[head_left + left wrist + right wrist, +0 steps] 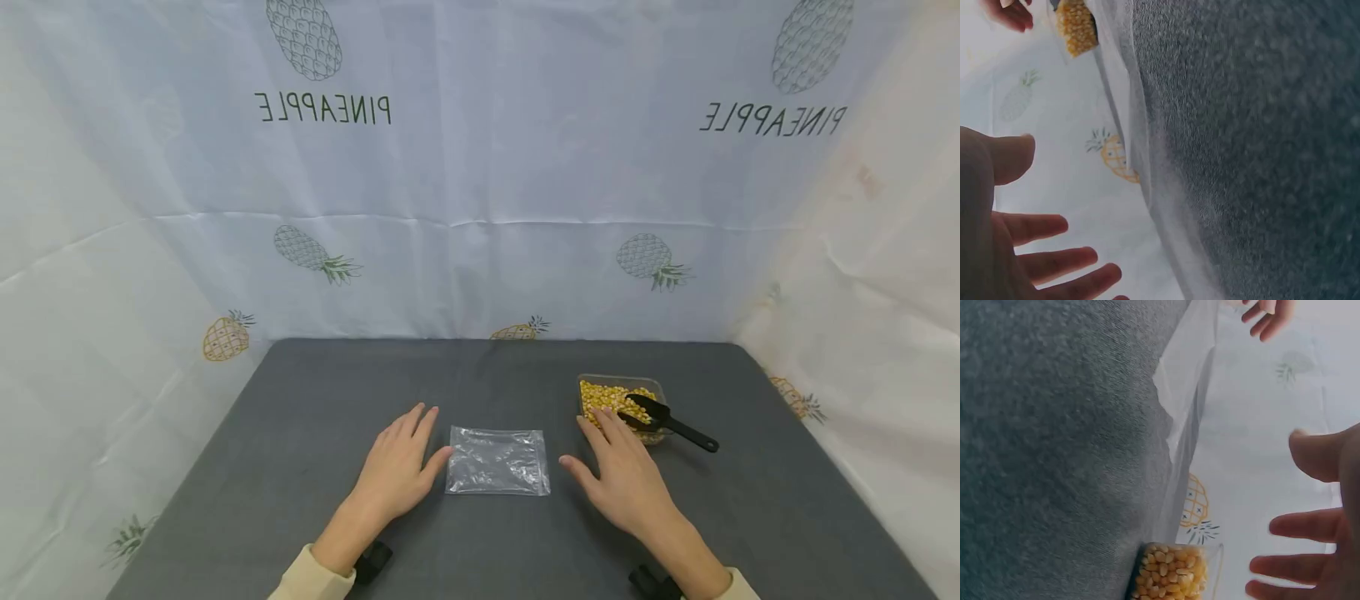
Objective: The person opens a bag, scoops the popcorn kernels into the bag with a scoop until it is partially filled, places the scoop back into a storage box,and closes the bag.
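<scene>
A clear plastic zip bag (498, 462) lies flat on the grey table between the two hands. My left hand (399, 467) is over the table at the bag's left, fingers spread and thumb tip right by its edge. On the other side, my right hand (624, 479) is held with fingers apart and nothing in it. Its fingertips overlap the near-left part of a clear container (660, 390) of yellow corn kernels (611, 393) in the head view. A black scoop (654, 408) rests in the corn, its handle (693, 435) sticking out over the container's right side.
The grey table (360, 375) ends at a white curtain (465, 167) printed with pineapples, which also hangs along both sides. A black wrist strap (372, 562) is on the left wrist, another (654, 582) on the right.
</scene>
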Motion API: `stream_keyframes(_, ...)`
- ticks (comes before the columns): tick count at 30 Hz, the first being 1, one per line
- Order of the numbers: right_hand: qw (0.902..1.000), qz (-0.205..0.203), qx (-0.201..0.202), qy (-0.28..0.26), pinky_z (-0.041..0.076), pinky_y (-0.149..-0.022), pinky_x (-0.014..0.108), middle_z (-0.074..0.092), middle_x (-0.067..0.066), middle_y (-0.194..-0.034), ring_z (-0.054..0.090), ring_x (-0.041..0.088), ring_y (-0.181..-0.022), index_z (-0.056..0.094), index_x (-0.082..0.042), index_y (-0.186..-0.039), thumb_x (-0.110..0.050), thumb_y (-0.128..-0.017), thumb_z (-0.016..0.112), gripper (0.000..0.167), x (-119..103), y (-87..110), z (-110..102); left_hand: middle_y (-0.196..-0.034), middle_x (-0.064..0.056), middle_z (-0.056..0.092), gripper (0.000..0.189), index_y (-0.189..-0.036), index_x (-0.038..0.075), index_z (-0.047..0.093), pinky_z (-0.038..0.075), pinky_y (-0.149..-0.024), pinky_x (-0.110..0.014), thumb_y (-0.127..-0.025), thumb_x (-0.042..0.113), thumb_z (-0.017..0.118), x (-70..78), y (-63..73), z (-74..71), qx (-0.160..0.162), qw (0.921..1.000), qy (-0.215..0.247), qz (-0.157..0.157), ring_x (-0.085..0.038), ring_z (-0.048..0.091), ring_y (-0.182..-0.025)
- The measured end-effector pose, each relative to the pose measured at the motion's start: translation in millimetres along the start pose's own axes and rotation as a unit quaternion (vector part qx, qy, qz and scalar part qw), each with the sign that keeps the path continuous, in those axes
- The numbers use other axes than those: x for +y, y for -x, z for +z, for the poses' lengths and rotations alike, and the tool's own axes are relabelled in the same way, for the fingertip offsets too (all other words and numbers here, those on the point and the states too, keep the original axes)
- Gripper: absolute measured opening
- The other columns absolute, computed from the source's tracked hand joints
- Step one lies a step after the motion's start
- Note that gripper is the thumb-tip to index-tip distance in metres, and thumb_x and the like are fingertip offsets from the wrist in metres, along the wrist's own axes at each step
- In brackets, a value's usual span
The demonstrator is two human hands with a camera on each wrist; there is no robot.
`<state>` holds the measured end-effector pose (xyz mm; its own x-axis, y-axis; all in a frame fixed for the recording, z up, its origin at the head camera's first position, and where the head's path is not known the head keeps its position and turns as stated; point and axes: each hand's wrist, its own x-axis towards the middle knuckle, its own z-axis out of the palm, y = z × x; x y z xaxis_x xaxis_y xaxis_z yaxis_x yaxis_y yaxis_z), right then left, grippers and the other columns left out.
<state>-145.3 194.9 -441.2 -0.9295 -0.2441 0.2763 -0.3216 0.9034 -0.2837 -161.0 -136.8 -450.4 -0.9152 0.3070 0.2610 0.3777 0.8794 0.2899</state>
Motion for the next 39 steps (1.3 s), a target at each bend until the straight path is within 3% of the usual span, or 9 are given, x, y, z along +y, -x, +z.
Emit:
stream_keyframes(7,0.9983,-0.022,0.053,-0.012,0.047,-0.098,0.056,0.061,0.019,-0.133,0.057,0.039,-0.124,0.065,-0.001,-0.131,-0.032,-0.093,0.076,0.050,-8,-3.0,6,-0.144,-0.020,0.052,0.057,-0.144,0.000,0.052,0.046,-0.098,-0.057,-0.103,0.039,0.059,4.5,-5.0,3.2,0.005,0.9998,0.019,-0.002,-0.039,0.053,-0.128)
stream_keyframes(14,0.9953,0.040,-0.012,-0.088,0.049,-0.093,0.055,0.066,0.018,-0.124,0.062,0.037,-0.115,0.068,-0.002,-0.127,-0.030,-0.095,0.074,0.043,-13,-9.2,10,-0.137,-0.018,0.056,0.054,-0.142,0.000,0.053,0.047,-0.097,-0.056,-0.104,0.039,0.057,6.8,-7.6,4.7,-0.010,0.9967,0.077,-0.024,-0.038,0.055,-0.126)
stream_keyframes(19,0.9850,0.074,-0.029,-0.153,0.051,-0.078,0.042,0.067,0.006,-0.098,0.062,0.018,-0.086,0.070,0.000,-0.119,-0.025,-0.092,0.077,0.037,-12,-15.4,15,-0.137,-0.017,0.056,0.054,-0.142,0.001,0.054,0.047,-0.096,-0.057,-0.104,0.041,0.056,7.0,-11.1,7.5,-0.012,0.9927,0.109,-0.051,-0.038,0.055,-0.126)
stream_keyframes(23,0.9772,0.097,-0.038,-0.185,0.051,-0.072,0.037,0.065,0.001,-0.089,0.060,0.011,-0.078,0.071,0.001,-0.114,-0.023,-0.092,0.078,0.033,-10,-20.2,20,-0.133,-0.018,0.057,0.054,-0.141,0.000,0.054,0.049,-0.091,-0.055,-0.104,0.039,0.057,6.8,-14.3,10.6,-0.014,0.9886,0.137,-0.061,-0.035,0.061,-0.115)
stream_keyframes(27,0.9703,0.118,-0.055,-0.204,0.051,-0.069,0.037,0.066,0.002,-0.086,0.061,0.013,-0.076,0.072,0.002,-0.110,-0.023,-0.092,0.077,0.031,-8,-24.3,24,-0.123,-0.016,0.060,0.053,-0.138,0.000,0.056,0.052,-0.081,-0.049,-0.103,0.039,0.059,6.0,-16.7,14.1,-0.026,0.9850,0.156,-0.069,-0.027,0.064,-0.098)
stream_keyframes(30,0.9665,0.130,-0.071,-0.209,0.051,-0.068,0.038,0.066,0.002,-0.086,0.061,0.014,-0.076,0.072,0.001,-0.107,-0.024,-0.093,0.076,0.029,-7,-27.1,28,-0.116,-0.014,0.060,0.053,-0.136,-0.001,0.057,0.051,-0.080,-0.048,-0.102,0.040,0.060,5.6,-17.8,16.4,-0.037,0.9828,0.162,-0.081,-0.026,0.063,-0.095)
stream_keyframes(39,0.9585,0.150,-0.095,-0.223,0.050,-0.063,0.035,0.065,0.002,-0.080,0.059,0.014,-0.069,0.073,-0.001,-0.096,-0.023,-0.090,0.078,0.023,-7,-29.9,33,-0.115,-0.014,0.062,0.054,-0.132,-0.005,0.059,0.050,-0.086,-0.051,-0.100,0.039,0.064,8.8,-21.5,22.5,-0.056,0.9793,0.165,-0.103,-0.032,0.063,-0.102)
